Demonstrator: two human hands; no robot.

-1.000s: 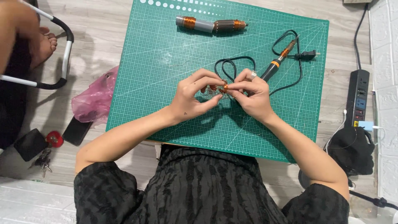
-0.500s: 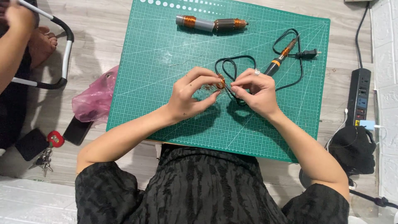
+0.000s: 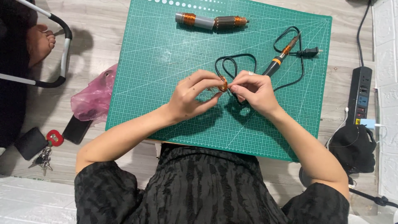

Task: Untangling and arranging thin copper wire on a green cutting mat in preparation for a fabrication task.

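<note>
Together, left hand (image 3: 191, 96) and right hand (image 3: 253, 92) grip clamped on small copper coil (image 3: 223, 86) above green mat (image 3: 166, 54).

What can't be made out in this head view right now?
- Small copper coil: mostly covered by the fingertips of the left hand and right hand.
- Soldering iron tip: too small.
- Power strip cable: cut off by the top edge.

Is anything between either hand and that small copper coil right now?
Nothing visible. The copper coil is pinched directly between the left hand and right hand above the green cutting mat.
</note>
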